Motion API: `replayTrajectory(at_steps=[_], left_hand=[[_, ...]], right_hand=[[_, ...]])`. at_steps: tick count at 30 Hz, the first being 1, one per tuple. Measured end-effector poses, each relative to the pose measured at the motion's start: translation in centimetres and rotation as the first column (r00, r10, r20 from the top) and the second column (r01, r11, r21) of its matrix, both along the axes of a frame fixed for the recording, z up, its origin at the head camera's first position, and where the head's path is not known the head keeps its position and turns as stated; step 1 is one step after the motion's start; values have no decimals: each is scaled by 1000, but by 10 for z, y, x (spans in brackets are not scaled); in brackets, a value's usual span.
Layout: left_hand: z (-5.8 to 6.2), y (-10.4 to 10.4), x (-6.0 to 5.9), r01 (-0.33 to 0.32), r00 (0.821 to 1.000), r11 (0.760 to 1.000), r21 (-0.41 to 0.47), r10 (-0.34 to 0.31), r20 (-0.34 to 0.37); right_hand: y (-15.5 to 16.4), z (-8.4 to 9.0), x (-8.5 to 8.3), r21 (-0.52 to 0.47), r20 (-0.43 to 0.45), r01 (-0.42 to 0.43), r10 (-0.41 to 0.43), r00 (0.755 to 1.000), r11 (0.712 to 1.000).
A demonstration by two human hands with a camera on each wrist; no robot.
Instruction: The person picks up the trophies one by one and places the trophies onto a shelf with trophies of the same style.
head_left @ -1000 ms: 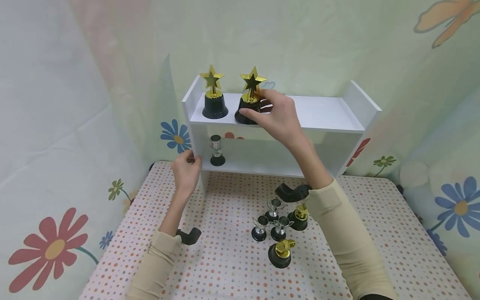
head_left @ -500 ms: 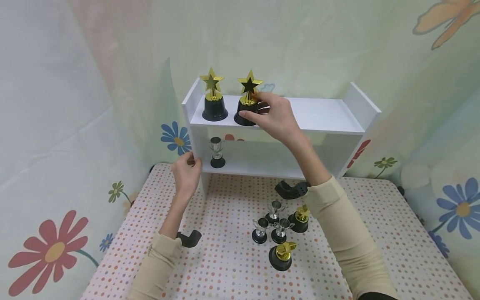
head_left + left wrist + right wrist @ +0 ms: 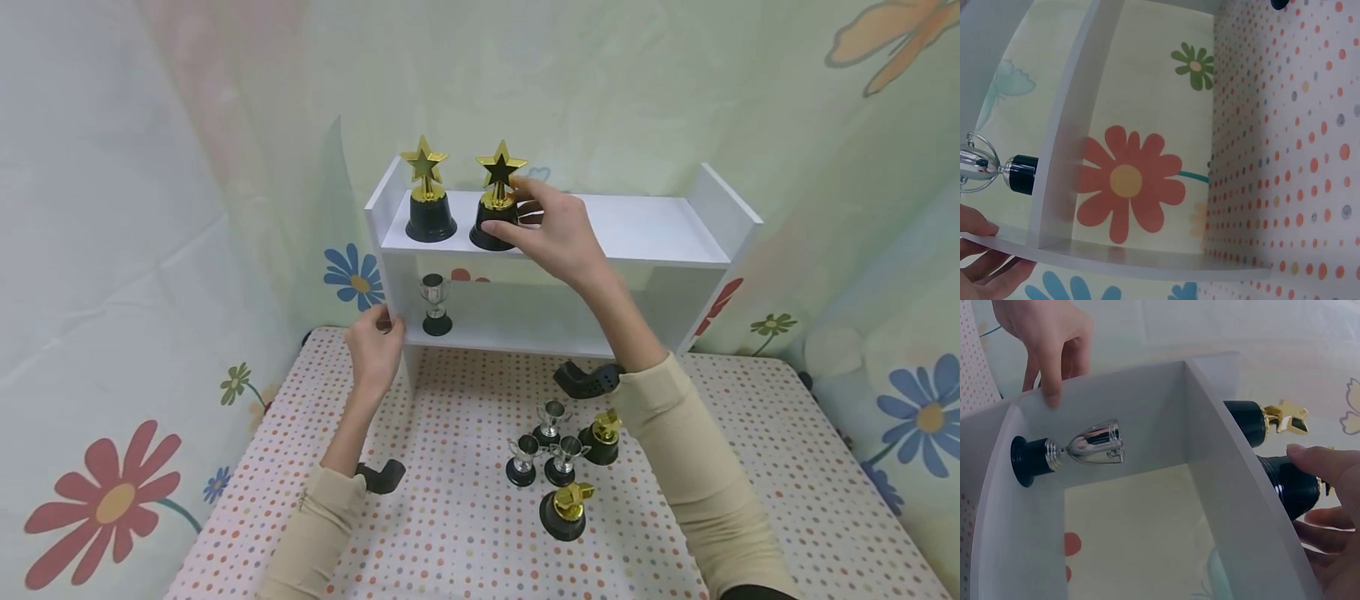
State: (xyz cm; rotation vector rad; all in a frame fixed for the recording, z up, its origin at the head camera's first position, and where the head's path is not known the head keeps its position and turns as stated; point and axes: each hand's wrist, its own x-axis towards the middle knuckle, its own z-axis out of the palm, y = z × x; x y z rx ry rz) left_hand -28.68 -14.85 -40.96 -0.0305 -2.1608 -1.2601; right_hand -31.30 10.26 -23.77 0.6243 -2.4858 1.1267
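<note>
Right hand on unlabelled gold star trophy

Right hand: its fingers cover the right side of the star trophy base at upper centre of the head view. In the right wrist view, the frame's right edge cuts off this hand and the trophy's star. In the left wrist view, the left edge crops the silver cup trophy and the left hand, lower left
</note>
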Motion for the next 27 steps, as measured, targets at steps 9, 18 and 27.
replayTrajectory(at_steps=[9,18,27], left_hand=[[2,0,-3,4,1000,1000,16,-4,11],[2,-2,-4,11,999,999,34,-12,33],[2,-5,-4,11,999,999,41,-13,35]], right_hand=[[17,-3,12,-21,-67,19,-20,998,1000],[33,-15,30,-72,-247,-17,-1,969,997],[48,-29,59,-58,-482,-6,-22,876,998]])
